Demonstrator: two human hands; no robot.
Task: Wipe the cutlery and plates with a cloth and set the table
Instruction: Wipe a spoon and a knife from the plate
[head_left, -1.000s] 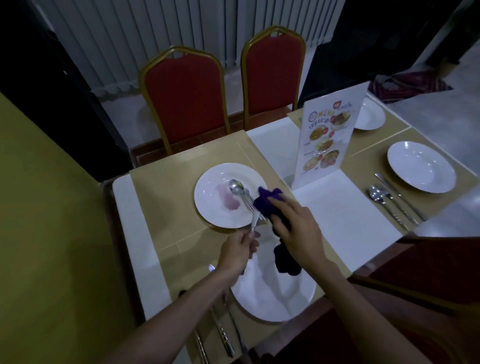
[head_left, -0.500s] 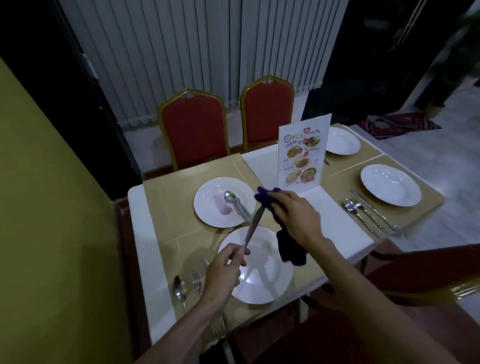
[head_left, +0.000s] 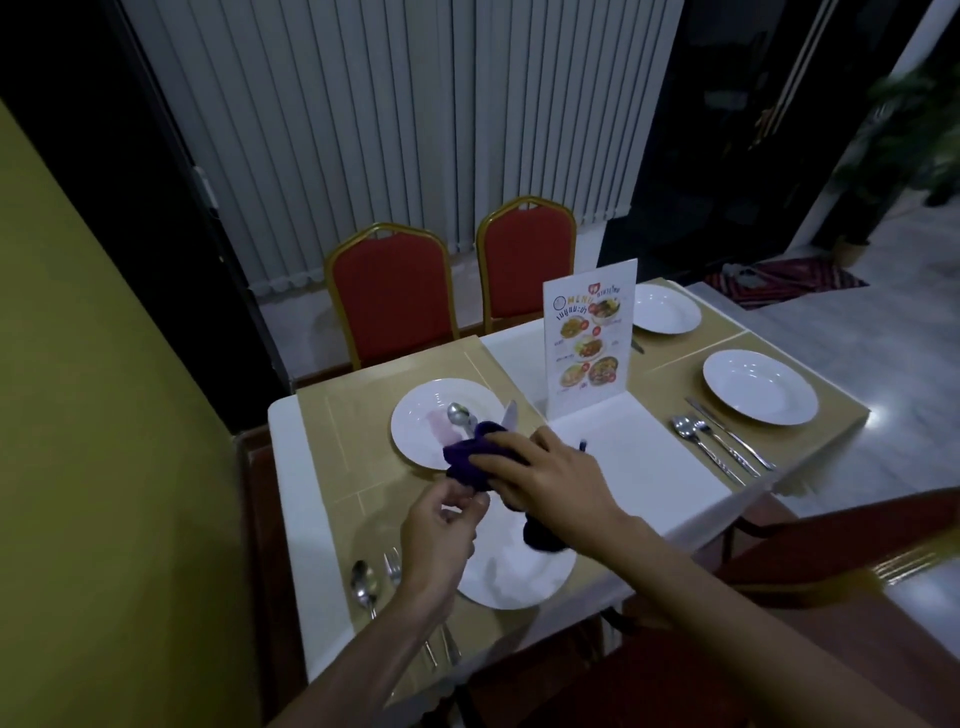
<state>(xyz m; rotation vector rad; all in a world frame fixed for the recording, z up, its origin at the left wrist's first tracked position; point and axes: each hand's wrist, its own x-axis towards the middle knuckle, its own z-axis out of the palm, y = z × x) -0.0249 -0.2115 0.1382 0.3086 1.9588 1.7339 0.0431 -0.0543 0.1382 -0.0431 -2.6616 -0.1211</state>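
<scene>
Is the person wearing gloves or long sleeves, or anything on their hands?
No gloves. The left hand and right hand are bare, with no rings or watch showing. The left forearm and right forearm are bare too; no sleeve shows in the picture.

One head-worn view, wide-angle. Faces forward and down from the near side of the table (head_left: 639, 467), close above it. Far side: red chairs (head_left: 395, 296). Hard left: yellow wall (head_left: 104, 441).

The standing menu card (head_left: 589, 340) reads "MENU"; other print is illegible
</scene>
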